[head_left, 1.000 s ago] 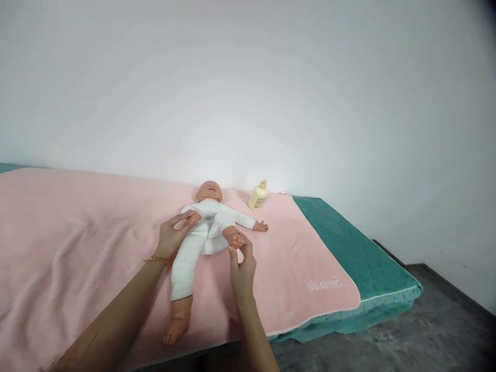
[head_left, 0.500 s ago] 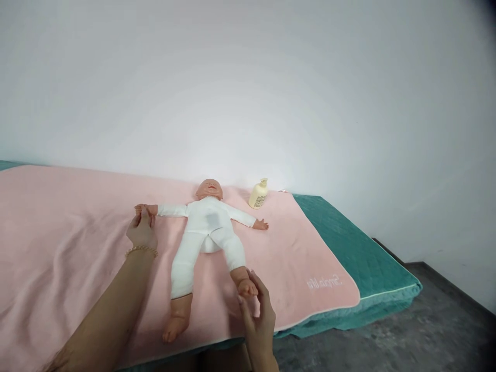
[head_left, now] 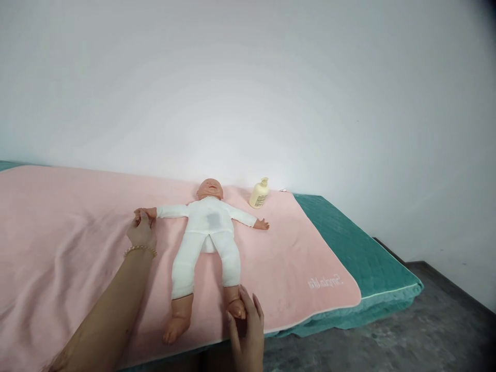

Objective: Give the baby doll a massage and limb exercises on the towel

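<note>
the doll point(head_left: 196, 219) lay on its back on the pink blanket point(head_left: 101, 201), arms spread, a grey patch on its white torso. the left hand point(head_left: 141, 233) pinched the doll's hand point(head_left: 152, 212) between its fingers. the right hand point(head_left: 249, 333) loosely held one foot point(head_left: 234, 307), thumb and fingers on either side. the pale yellow pump bottle point(head_left: 258, 196) stood near the wall point(head_left: 248, 93), beyond the doll's other arm point(head_left: 243, 215).

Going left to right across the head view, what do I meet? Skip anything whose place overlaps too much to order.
Left hand → doll's head → right hand → white lettering → teal cover's rightmost corner.
</note>
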The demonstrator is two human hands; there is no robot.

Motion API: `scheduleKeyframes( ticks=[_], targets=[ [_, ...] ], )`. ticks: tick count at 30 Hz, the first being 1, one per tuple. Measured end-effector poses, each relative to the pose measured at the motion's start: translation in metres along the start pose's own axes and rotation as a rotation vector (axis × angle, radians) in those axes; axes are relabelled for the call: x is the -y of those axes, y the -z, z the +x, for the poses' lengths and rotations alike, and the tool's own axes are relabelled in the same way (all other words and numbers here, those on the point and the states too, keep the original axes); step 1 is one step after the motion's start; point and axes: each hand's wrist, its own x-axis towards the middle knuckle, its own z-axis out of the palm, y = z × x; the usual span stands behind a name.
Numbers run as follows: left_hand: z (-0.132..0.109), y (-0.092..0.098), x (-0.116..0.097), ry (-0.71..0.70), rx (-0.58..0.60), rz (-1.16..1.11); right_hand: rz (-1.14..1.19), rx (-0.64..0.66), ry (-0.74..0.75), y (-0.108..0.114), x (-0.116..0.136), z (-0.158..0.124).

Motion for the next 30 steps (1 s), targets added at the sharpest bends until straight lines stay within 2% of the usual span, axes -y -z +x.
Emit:
scheduleKeyframes(
  ticks=[5,10,12,15,21,24,27,30],
  targets=[
    [-0.004,0.0,0.0,-0.057,0.053,0.018,-0.085,0.089,0.085,0.008,-0.011,0.008],
    [-0.01,-0.003,0.001,-0.17,0.132,0.112,-0.11,0.07,0.082,0.006,-0.007,0.021],
    [-0.015,-0.006,0.001,-0.257,0.211,0.153,-0.107,0.04,0.079,0.002,0.0,0.032],
    [-0.026,-0.008,0.003,-0.35,0.393,0.247,-0.069,-0.026,0.117,-0.004,0.016,0.055],
    [-0.055,-0.003,0.01,-0.406,0.734,0.556,-0.029,-0.06,0.105,-0.019,0.049,0.107],
    [-0.061,-0.001,0.011,-0.463,0.878,0.66,-0.018,-0.045,0.087,-0.032,0.057,0.129],
    [-0.059,-0.003,0.01,-0.526,0.977,0.696,0.006,-0.021,0.084,-0.043,0.06,0.143],
    [-0.055,-0.005,0.009,-0.559,1.021,0.709,0.018,-0.006,0.058,-0.049,0.059,0.147]
  ],
)
